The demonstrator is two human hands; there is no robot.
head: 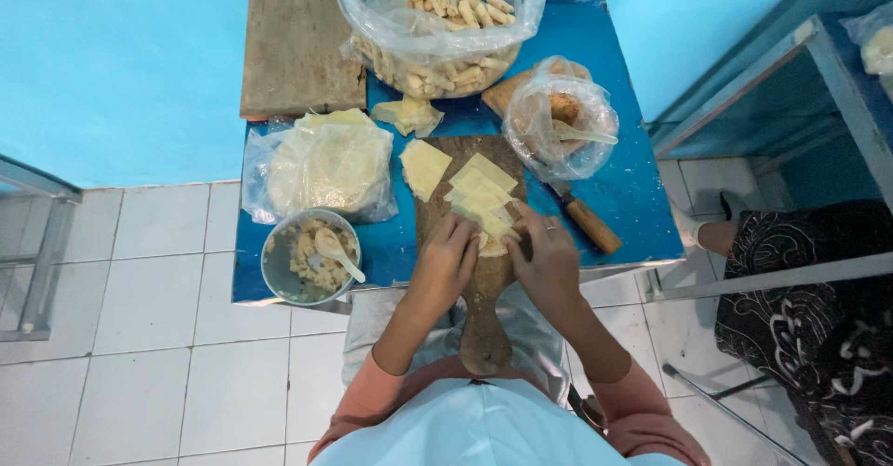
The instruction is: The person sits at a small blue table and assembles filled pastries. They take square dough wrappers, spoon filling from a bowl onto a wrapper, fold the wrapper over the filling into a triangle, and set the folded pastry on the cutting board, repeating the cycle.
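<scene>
**Both hands on a pastry sheet at the cutting board**

The person sits at a small blue table [633, 196]. A wooden paddle-shaped cutting board [484, 289] lies at its centre, handle pointing to 6 o'clock, toward the person.

Left hand [446, 259]: fingers curled down, tips resting on a pale yellow pastry sheet [493, 241] on the board. Right hand [551, 254]: fingers bent onto the same sheet from the 3 o'clock side. The two hands sit close together, pinching the sheet between them; how firmly they grip cannot be told.

More cut pastry sheets [479, 187] lie fanned on the board at 12 o'clock of the hands. One separate square [423, 166] lies at the board's 10 o'clock edge.

Surroundings:
- Metal bowl [309, 257] of filling with a white spoon [337, 252], at 9 o'clock of the hands.
- Stack of round wrappers in plastic [326, 164], at 10 o'clock.
- Large plastic bag of finished rolls [437, 29], at 12 o'clock.
- Small bag of brown crumbs [558, 117], at 1 o'clock.
- Wooden-handled knife [584, 219], just beside the right hand at 2 o'clock.
</scene>
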